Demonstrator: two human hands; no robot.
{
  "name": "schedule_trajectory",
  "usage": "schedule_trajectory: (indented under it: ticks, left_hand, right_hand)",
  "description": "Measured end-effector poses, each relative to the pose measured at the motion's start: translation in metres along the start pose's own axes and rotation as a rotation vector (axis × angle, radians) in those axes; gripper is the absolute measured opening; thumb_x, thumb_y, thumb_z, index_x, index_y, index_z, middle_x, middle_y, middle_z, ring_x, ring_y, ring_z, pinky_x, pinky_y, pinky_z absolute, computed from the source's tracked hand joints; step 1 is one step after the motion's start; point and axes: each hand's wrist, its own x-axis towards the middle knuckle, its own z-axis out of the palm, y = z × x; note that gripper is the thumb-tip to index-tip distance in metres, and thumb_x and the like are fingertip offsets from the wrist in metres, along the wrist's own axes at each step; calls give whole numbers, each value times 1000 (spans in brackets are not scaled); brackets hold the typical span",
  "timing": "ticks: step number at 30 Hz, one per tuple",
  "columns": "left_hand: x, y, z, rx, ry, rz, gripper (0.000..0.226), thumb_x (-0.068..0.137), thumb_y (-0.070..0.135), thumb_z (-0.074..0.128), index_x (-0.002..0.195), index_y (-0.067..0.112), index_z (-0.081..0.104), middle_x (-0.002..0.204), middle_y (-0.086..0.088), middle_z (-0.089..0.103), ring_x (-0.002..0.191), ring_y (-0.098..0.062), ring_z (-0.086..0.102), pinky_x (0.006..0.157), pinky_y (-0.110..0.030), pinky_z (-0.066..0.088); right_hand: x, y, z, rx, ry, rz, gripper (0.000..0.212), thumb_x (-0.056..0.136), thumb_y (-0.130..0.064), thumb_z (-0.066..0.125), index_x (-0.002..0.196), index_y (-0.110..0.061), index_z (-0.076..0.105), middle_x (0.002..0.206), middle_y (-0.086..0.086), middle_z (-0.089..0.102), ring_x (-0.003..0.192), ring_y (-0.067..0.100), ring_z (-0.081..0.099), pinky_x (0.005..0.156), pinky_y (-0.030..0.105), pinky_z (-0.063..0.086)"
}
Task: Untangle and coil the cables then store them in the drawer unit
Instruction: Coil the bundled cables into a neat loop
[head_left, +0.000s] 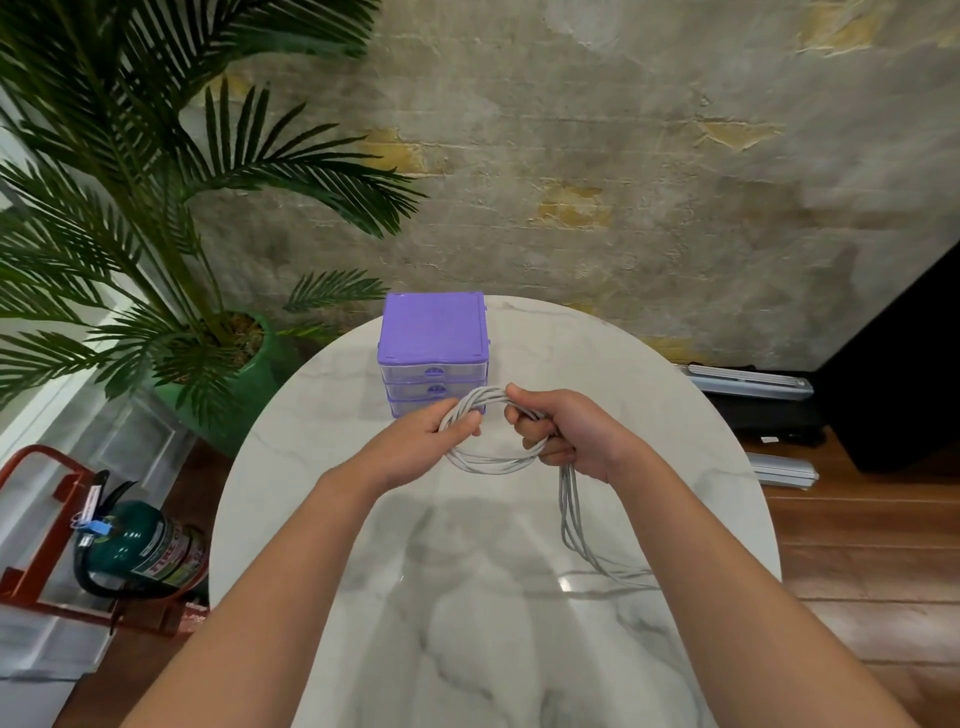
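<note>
Cables (488, 460), grey, form a coil at frame centre above the table (311, 415), just before the purple drawer unit (432, 348). Left hand (421, 447) pinches its left side; right hand (566, 434) grips the right, loose strands trailing down.

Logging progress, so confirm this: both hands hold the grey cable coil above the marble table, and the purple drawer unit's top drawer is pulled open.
Wrong on one point: in the head view every drawer of the purple drawer unit is shut. The rest stands: left hand and right hand hold the grey cable coil above the marble table.
</note>
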Motion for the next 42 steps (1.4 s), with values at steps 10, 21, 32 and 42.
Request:
schedule_trajectory:
  ticks: [10, 21, 32, 42]
  left_hand:
    - [-8, -2, 4, -228, 90, -70, 49, 93, 62, 41, 69, 20, 51, 69, 8, 52, 65, -12, 45, 71, -27, 39]
    - [-10, 0, -4, -609, -27, -113, 31, 98, 36, 49, 102, 11, 67, 66, 3, 55, 75, -14, 66, 73, -29, 41]
    - [-1, 11, 9, -875, 324, -87, 35, 102, 41, 39, 81, 15, 51, 52, 10, 34, 48, -10, 32, 66, -27, 44]
    - [5, 6, 1, -880, 621, -143, 39, 102, 48, 34, 78, 19, 44, 59, 4, 35, 43, -8, 38, 59, -28, 43]
  right_hand:
    - [8, 11, 17, -143, 209, -170, 45, 94, -44, 56, 108, -3, 67, 53, -9, 39, 49, 11, 26, 44, 20, 22]
    - [12, 14, 25, -160, 274, -242, 25, 95, -37, 60, 92, -12, 63, 58, -1, 43, 40, 3, 31, 40, 12, 25]
    - [17, 22, 35, -220, 400, -381, 29, 95, -45, 54, 99, -21, 69, 73, -2, 63, 61, 0, 50, 59, 13, 38]
    - [9, 74, 30, -544, 517, -211, 35, 101, -53, 25, 100, -34, 54, 69, -5, 51, 68, 16, 51, 68, 35, 41]
